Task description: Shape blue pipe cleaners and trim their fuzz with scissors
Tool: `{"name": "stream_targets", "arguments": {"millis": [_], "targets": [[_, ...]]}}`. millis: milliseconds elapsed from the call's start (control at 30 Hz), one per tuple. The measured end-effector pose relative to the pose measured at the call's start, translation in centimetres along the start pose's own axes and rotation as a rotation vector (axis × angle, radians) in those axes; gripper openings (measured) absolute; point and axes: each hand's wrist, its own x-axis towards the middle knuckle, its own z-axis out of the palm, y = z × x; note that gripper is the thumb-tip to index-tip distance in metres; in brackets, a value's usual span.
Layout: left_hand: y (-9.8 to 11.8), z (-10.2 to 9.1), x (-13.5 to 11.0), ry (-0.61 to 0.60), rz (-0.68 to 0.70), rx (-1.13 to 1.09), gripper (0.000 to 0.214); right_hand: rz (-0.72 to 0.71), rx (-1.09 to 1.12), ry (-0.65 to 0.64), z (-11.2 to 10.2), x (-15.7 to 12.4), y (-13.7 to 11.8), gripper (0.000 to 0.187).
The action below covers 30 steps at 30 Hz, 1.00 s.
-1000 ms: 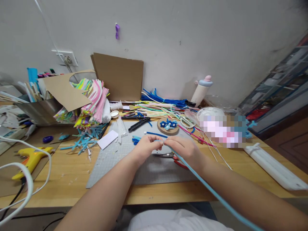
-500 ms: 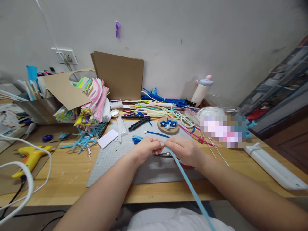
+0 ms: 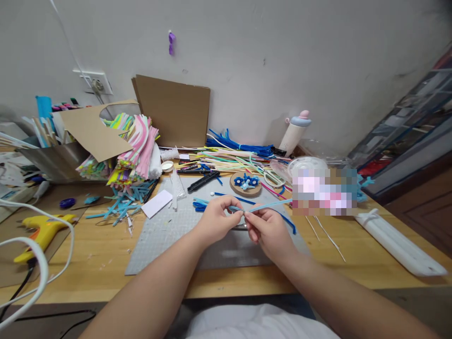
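Both of us-hands pinching the light blue pipe cleaner point(image 3: 270, 205) just above the cutting mat point(image 3: 158, 235). Left hand point(image 3: 214, 220) and right hand point(image 3: 269, 231) fingertips nearly touch at one end; the rest runs off rightward, nearer the right hand.

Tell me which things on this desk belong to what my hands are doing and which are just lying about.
In use: left hand, right hand, light blue pipe cleaner pinched between them, cutting mat beneath.
Lying about: glue gun, bottle, cardboard sheet, pile of coloured strips, wooden disc with blue flowers.
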Motion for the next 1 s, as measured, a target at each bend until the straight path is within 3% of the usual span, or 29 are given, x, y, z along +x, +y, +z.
{"name": "stream_targets", "arguments": {"millis": [200, 300, 367, 433, 533, 600, 733, 800, 933, 1000], "targets": [[0.0, 0.1, 0.0, 0.010, 0.029, 0.033, 0.004, 0.161, 0.329, 0.061, 1.0, -0.7, 0.0, 0.028], [-0.6, -0.1, 0.3, -0.006, -0.069, -0.013, 0.008, 0.254, 0.207, -0.114, 1.0, -1.4, -0.8, 0.023], [-1.0, -0.3, 0.5, -0.024, -0.140, -0.057, 0.013, 0.269, -0.061, -0.290, 0.7, -2.1, -1.6, 0.022], [-1.2, -0.4, 0.7, -0.050, -0.197, -0.102, 0.017, -0.003, -0.432, -0.286, 0.1, -2.5, -2.6, 0.021], [-1.0, -0.4, 0.8, -0.118, -0.270, -0.159, 0.017, -0.652, -0.943, -0.012, -1.0, -2.2, -3.7, 0.012], [-0.8, -0.3, 0.7, -0.178, -0.327, -0.179, 0.015, -0.798, -1.138, 0.001, -1.6, -1.6, -3.9, 0.011], [-0.5, 0.0, 0.0, -0.266, -0.448, -0.151, 0.013, -0.601, -1.131, -0.265, -2.4, -1.3, -2.9, 0.013], [-0.5, -0.1, -0.9, -0.266, -0.496, -0.099, 0.013, -0.541, -1.071, -0.313, -2.4, -1.8, -2.1, 0.012], [-0.6, -0.6, -4.1, -0.199, -0.536, 0.076, 0.013, -0.482, -1.027, -0.377, -1.8, -3.1, -0.2, 0.011], [-0.7, -0.9, -6.2, -0.098, -0.454, 0.213, 0.013, -0.469, -1.068, -0.390, -1.3, -3.4, 0.9, 0.011]]}}
